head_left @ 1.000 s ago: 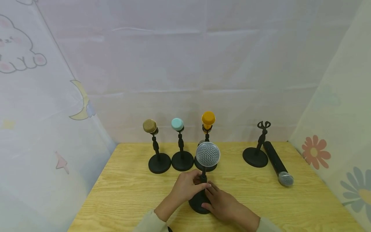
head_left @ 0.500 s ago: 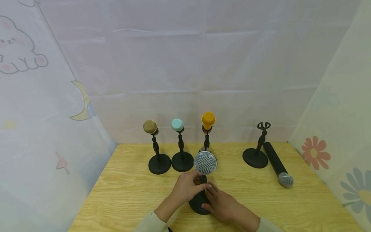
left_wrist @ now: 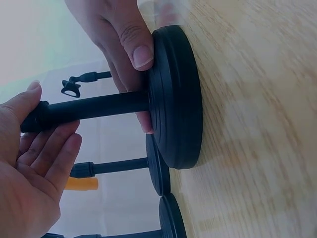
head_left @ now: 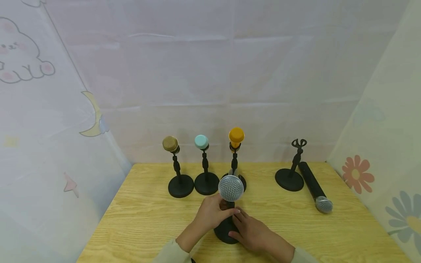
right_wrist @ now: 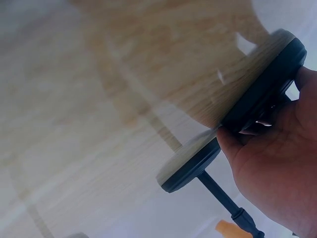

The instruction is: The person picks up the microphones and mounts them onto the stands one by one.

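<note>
A microphone with a silver mesh head (head_left: pixel 231 188) shows at the top of a black desktop microphone stand (head_left: pixel 224 233) in the head view, front centre. My left hand (head_left: pixel 210 213) grips the upper part of the stand's pole, thumb on one side and fingers on the other; in the left wrist view the pole (left_wrist: pixel 106 106) runs from these fingers to the round base (left_wrist: pixel 176 99). My right hand (head_left: pixel 252 232) holds that base at its right side, its thumb on the top face. The right wrist view shows the right hand (right_wrist: pixel 277 163) at the base's edge.
Behind stand a gold microphone (head_left: pixel 170 144), a light-blue one (head_left: pixel 201 141) and an orange one (head_left: pixel 236 136), each on a black stand. Farther right are a stand with a bare clip (head_left: pixel 290 179) and a black microphone lying down (head_left: pixel 312 183). Fabric walls enclose the wooden table (head_left: pixel 148 219).
The silver microphone head has come down and slightly left, toward my left hand. Both hands have kept their places on the stand.
</note>
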